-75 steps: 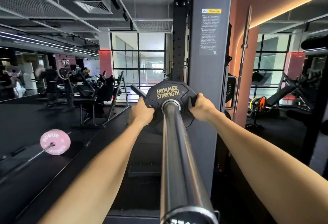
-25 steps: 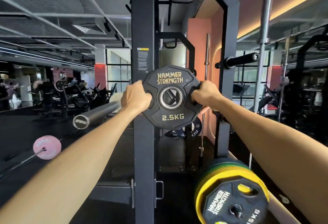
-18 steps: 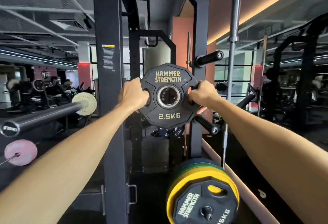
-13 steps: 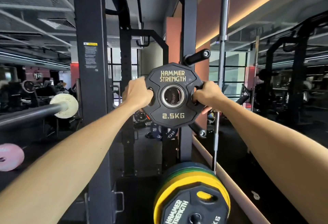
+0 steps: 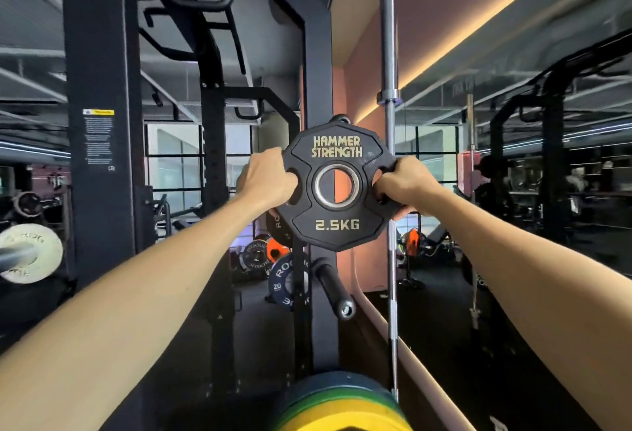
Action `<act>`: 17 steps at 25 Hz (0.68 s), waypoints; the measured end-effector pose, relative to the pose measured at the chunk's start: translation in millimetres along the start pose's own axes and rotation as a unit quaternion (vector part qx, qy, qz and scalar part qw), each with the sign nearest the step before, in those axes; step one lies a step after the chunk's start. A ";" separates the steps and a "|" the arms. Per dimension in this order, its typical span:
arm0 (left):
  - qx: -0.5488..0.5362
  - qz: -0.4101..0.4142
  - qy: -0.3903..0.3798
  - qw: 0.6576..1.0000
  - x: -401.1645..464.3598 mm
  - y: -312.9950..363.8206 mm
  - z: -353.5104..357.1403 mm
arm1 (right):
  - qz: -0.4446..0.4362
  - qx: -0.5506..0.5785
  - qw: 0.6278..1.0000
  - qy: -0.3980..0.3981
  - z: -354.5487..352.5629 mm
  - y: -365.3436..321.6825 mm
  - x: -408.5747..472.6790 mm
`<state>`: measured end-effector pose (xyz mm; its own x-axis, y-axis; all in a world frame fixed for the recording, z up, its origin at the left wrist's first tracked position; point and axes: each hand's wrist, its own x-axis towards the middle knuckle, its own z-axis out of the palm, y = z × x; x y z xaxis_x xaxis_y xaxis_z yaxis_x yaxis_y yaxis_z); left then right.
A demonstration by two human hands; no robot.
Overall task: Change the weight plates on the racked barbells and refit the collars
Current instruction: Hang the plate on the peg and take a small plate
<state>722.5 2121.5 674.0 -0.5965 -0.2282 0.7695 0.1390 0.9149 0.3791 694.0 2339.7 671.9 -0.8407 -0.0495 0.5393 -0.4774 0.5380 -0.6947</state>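
Hands grip a black 2.5 kg weight plate [image 5: 337, 184] (left hand [image 5: 265, 179], right hand [image 5: 407, 186], fingers through its slots), upright before the rack upright [image 5: 319, 71]; whether it touches the storage peg [image 5: 333, 288] below is unclear.

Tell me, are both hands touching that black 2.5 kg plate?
Touching. The head view shows the left hand and right hand gripping the plate through its side slots.

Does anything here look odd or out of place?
Nothing stands out. The 2.5KG plate is held upright and level in the left hand and right hand, off any bar. The storage peg below it is bare.
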 end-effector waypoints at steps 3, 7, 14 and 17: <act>-0.002 0.001 0.018 1.000 22.6 14.7 -4.2 | -0.027 -0.012 1.000 0.004 -14.5 -2.9 28.0; -0.004 0.009 0.044 0.999 56.9 40.1 -12.7 | -0.076 -0.003 0.997 0.027 -38.7 -13.1 70.5; 0.010 0.003 0.045 0.999 105.1 61.4 -8.3 | -0.075 0.053 0.996 -0.010 -52.8 -20.3 115.0; 0.027 -0.002 0.052 0.998 125.5 48.2 5.8 | -0.081 0.057 0.995 -0.014 -35.6 -18.1 134.9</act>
<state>649.8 2138.9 785.8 -0.5119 -0.2631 0.8177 0.0923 0.9296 0.3569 598.3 2353.2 774.2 -0.7563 -0.1527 0.6362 -0.6318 0.4228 -0.6496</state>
